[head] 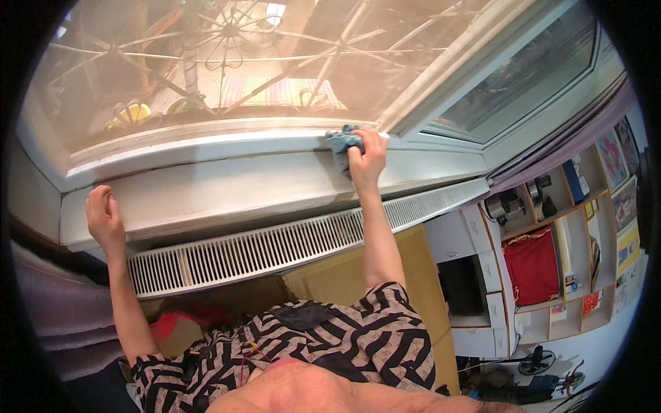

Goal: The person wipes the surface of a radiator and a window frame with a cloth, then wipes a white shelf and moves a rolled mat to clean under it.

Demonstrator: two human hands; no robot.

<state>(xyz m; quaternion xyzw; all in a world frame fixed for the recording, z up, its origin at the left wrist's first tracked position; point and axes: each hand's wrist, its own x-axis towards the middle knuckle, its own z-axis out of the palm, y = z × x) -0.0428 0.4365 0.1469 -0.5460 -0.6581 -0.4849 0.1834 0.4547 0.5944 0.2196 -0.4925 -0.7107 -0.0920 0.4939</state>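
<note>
My right hand (368, 157) grips a crumpled blue-grey cloth (345, 140) against the lower white window frame (273, 143), close to the corner where the mesh screen (289, 98) meets the neighbouring pane. Part of the cloth hangs below my fingers over the white windowsill (217, 191). At the sill's left end, my left hand (106, 219) rests near the front edge with its fingers curled; nothing shows in it. Behind the screen stands a metal grille (230, 32) with flower-like scrolls.
A white slotted radiator (248, 252) runs below the sill. Purple curtains hang on the left (62, 304) and right (552, 137). Shelves (568, 222) with a red cloth (532, 266) and white cabinets (454, 235) stand at right, above a black fan (537, 360).
</note>
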